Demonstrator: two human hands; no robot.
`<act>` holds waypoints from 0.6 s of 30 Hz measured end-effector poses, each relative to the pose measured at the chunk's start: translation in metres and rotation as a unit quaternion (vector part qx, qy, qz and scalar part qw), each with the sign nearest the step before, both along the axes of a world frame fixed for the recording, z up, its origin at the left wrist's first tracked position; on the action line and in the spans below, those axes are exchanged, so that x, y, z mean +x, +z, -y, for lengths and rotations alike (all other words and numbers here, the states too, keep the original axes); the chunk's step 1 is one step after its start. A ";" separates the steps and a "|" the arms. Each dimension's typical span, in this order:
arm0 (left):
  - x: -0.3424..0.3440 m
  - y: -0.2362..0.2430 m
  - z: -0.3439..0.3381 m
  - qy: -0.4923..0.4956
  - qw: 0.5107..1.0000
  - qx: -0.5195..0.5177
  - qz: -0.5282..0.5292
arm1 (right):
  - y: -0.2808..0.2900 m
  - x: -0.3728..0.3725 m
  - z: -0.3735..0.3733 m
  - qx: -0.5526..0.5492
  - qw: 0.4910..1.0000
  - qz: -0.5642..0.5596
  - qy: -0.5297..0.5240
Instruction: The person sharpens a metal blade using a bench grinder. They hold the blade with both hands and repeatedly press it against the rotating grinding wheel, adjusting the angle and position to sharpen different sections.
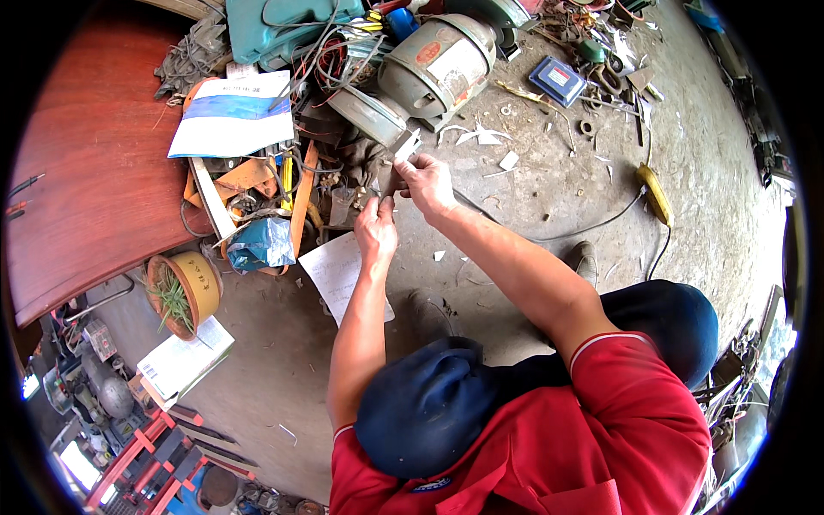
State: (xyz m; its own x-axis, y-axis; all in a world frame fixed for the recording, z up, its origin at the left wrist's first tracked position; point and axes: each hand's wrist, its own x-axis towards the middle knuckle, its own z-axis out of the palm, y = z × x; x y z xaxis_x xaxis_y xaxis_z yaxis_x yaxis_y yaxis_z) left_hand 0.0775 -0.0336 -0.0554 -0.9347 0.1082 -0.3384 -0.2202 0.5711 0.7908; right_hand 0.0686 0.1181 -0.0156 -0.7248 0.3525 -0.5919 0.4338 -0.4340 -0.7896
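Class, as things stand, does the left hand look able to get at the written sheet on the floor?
Probably yes: in this view the sheet lies close to the left hand, and nothing seems to block its exposed part; the left forearm overlaps only its right side.

Your working dress, seen from above.
You wear a red short-sleeved shirt [524, 455], its sleeve edges [608, 336] trimmed with a thin white line and its front marked by a small dark oval badge [431, 486]; creased navy trousers [429, 412]; and greyish shoes [432, 316]. Your forearms [506, 253], left hand [376, 227] and right hand [428, 185] are bare.
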 end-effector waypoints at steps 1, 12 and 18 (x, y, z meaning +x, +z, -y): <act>0.001 0.002 0.000 0.002 1.000 0.009 -0.005 | -0.002 0.000 0.001 -0.006 1.000 -0.003 -0.004; 0.013 0.031 -0.001 0.038 0.997 0.070 0.014 | -0.006 0.005 0.012 -0.016 1.000 -0.014 0.011; 0.018 0.027 0.011 0.039 0.997 0.057 -0.023 | -0.004 0.007 0.023 -0.024 0.999 -0.034 0.008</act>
State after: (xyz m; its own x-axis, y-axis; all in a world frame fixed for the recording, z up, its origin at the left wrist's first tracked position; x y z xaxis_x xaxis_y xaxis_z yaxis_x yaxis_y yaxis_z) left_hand 0.0953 -0.0451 -0.0282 -0.9558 0.0708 -0.2854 -0.2227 0.4595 0.8598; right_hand 0.0757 0.0947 -0.0198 -0.7689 0.3140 -0.5569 0.3868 -0.4650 -0.7963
